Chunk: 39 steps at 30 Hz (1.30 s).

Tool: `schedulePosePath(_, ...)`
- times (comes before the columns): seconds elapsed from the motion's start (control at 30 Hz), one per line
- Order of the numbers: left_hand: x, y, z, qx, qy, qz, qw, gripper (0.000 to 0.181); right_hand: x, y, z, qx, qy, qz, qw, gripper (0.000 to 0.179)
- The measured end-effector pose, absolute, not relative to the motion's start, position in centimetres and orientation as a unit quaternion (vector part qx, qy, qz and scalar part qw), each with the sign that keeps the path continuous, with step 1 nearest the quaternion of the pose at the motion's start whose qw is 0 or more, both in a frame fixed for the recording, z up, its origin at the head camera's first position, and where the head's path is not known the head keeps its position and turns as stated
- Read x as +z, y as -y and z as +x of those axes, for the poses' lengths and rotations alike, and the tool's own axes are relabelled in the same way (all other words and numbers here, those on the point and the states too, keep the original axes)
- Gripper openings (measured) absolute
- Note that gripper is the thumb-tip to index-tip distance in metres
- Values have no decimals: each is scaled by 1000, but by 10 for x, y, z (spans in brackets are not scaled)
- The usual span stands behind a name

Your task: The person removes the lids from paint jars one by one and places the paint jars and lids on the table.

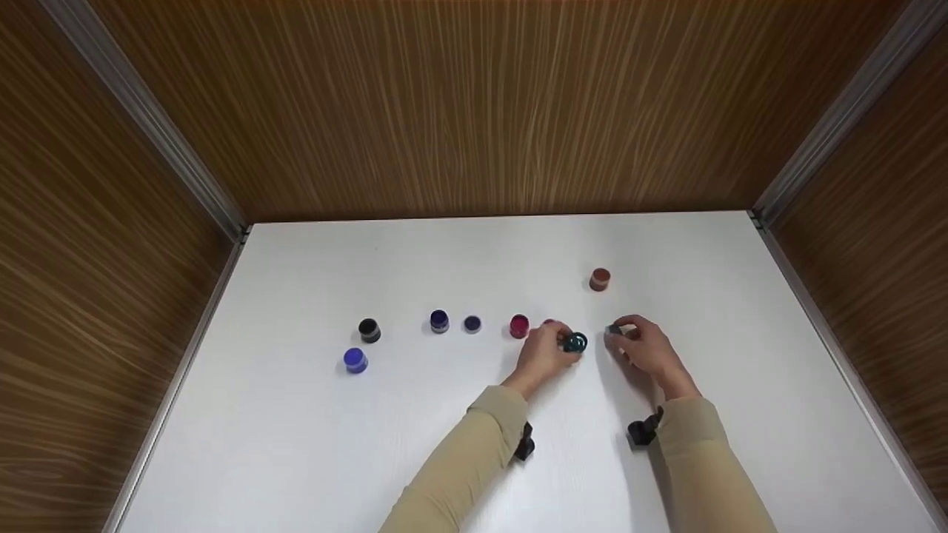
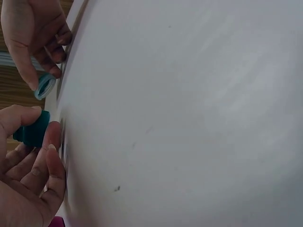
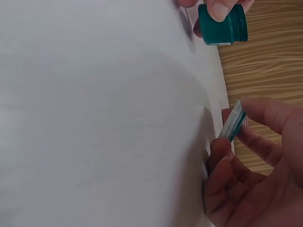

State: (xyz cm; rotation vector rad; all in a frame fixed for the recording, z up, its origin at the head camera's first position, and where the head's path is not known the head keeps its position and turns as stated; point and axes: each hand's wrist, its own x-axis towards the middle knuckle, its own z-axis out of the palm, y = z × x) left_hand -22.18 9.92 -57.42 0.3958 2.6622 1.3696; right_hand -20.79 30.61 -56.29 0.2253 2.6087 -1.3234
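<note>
Free gap between teal jar and lid, reddish-brown jar standing beyond

Is wearing tan slvs w/ broad cuffs, btm ctr & btm rt of frame; sporting blk, angular wrist units nr cuffs; showing bare L hand & R hand.

Left arm: sleeved in tan, slanted forward and to the right. Left wrist: bare. Left hand: thumb and fingers were bent in a pinch. Right arm: likewise sleeved, leaned forward and slightly left. Right wrist: bare. Right hand: also pinched, its fingers curled. The hands faced each other, near but apart.
</note>
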Motion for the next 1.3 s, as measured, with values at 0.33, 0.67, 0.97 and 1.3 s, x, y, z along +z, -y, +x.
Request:
schedulePosePath(0.33, -578, -104, -224, 389, -908, 154, 33, 28, -572, -306, -212, -411, -907, 73, 58, 39)
schedulePosePath(0.67, -580, -111, -221, 363, -924, 119, 28, 35, -575, -304, -213, -397, -912, 87, 56, 44)
schedulePosePath(0.97, -574, -113, -221, 358, -929, 94, 23, 29, -575, -302, -212, -404, -908, 102, 52, 41)
schedulePosePath(1.3, -573, -113, -223, 423, -898, 100, 66, 40, -574, -301, -215, -413, -900, 130, 58, 44)
